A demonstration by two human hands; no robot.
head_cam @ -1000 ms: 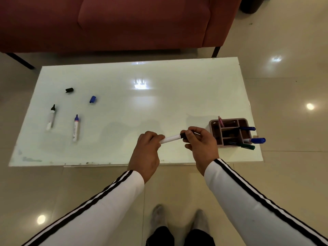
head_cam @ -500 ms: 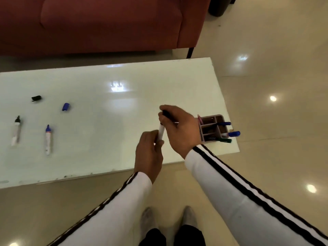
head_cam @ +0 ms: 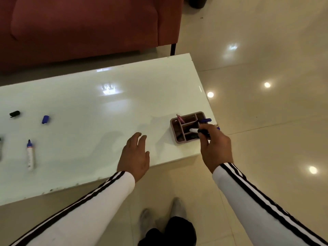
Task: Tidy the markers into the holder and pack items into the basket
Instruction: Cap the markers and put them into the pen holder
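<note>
Right hand (head_cam: 217, 148) pinches a black-capped white marker (head_cam: 195, 130) above the pink holder (head_cam: 188, 127) near the tabletop (head_cam: 106, 112) corner. Left hand (head_cam: 135, 157) hovers open, empty. One uncapped blue marker (head_cam: 29, 156) and two loose caps lie left. No writing legible.

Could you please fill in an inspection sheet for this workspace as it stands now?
Surface: white glossy table, scuffed along its near edge.
Job's things: pink holder at the right end, holding several markers; black-capped marker over it; uncapped blue marker lying at the left; loose blue cap and black cap beyond it. No basket seen.
Clutter: nothing seen.
Grippers: right hand grips the black-capped marker; left hand open, empty, above the table.
Cables: nothing seen.
Surroundings: red sofa, tiled floor.
</note>
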